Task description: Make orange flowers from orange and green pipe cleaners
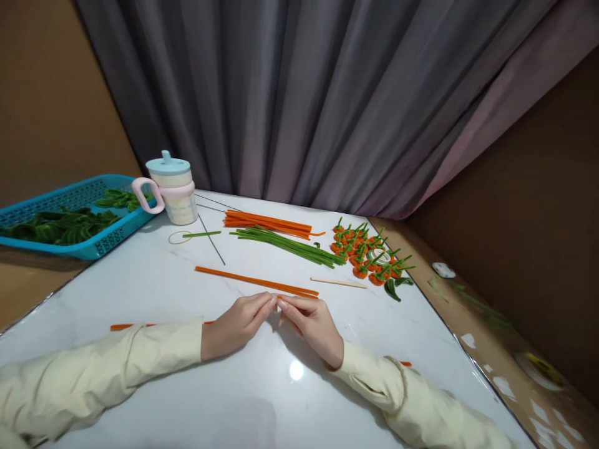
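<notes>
My left hand (241,323) and my right hand (312,324) meet above the white table, fingertips pinched together. A small bit of orange pipe cleaner (279,300) shows between the fingertips; the fingers hide the rest. Another orange length (128,326) shows past my left sleeve, and a short orange end (406,363) past my right sleeve; whether these join the held piece I cannot tell. Just beyond my hands lie a few loose orange pipe cleaners (253,281) and a thin wooden stick (338,283).
Farther back are an orange bundle (266,223), a green bundle (290,246) and several orange pieces with green stems (360,249) around a white roll (379,255). A lidded cup (174,196) stands left, beside a blue basket (100,246) of green leaf shapes. A grey curtain (281,93) hangs behind.
</notes>
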Available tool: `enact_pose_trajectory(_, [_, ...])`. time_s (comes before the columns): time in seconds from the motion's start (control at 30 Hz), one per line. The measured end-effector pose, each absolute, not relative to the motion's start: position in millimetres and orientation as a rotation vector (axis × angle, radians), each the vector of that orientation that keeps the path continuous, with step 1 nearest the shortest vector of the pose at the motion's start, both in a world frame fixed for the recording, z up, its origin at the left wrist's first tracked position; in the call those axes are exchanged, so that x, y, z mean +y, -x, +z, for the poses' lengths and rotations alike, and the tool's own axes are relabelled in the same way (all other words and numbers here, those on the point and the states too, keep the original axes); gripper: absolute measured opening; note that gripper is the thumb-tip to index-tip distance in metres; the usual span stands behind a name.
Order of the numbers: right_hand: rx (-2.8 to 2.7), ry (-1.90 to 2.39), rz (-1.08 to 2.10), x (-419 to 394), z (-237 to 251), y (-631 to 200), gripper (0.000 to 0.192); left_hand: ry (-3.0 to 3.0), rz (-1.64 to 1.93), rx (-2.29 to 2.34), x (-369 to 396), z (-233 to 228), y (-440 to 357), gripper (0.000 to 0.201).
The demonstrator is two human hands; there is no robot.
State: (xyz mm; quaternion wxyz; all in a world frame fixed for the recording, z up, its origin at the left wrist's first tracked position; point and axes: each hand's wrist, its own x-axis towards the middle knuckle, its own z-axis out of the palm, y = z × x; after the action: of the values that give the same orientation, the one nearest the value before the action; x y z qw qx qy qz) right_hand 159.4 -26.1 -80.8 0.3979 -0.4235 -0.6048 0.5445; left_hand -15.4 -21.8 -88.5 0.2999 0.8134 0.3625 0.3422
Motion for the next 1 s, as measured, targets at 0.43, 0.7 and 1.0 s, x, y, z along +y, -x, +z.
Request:
enact_pose_trajectory(0.43, [-1.632, 0.989, 1.293, -29.3, -76.2, -159.1, 0.037, -2.13, 0.914, 0.983, -22.5, -86.5, 14.7, 0.029])
enact_pose_trajectory(0.7, [-1.531, 1.009, 1.426, -30.3, -72.8, -156.5, 0.038, -2.148, 0.928, 0.969, -23.1, -86.6, 14.2, 0.029])
enact_pose_trajectory(1.0, [-1.435, 1.016, 1.508, -29.8, -76.6, -157.6, 0.033, -2.217, 0.935, 0.942, -23.8, -86.7, 15.7, 0.029])
